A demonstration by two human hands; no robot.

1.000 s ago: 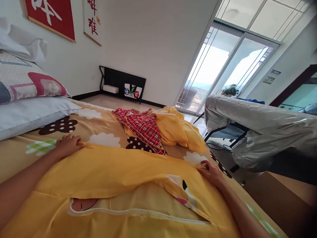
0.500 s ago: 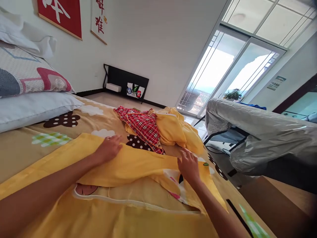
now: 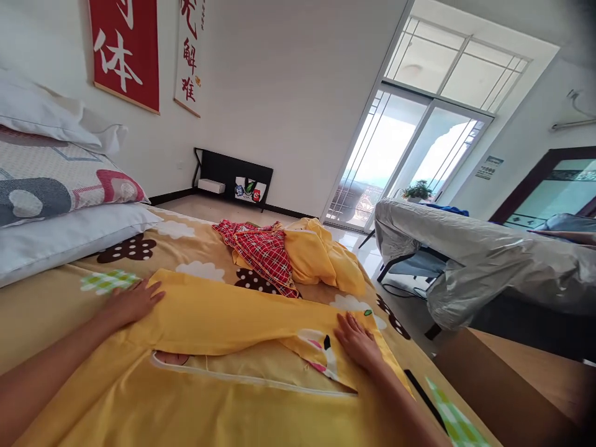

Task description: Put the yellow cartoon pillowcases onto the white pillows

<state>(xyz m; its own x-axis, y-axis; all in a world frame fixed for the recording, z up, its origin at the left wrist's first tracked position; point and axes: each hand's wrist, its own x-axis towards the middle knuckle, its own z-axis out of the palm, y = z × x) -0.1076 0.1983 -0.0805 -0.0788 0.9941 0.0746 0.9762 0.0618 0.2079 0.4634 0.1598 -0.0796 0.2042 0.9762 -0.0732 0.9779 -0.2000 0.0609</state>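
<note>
Where the yellow cover folds over, left hand and right hand flat, fingers spread open.

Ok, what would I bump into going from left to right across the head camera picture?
You'd meet stacked white and patterned pillows → left hand → red checked cloth → right hand → shiny silver plastic cover.

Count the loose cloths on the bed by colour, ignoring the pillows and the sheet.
Yellow: 2, the flat cover under the left hand and right hand, and the crumpled cloth.
Red checked: 1, the garment.
Total: 3.
</note>
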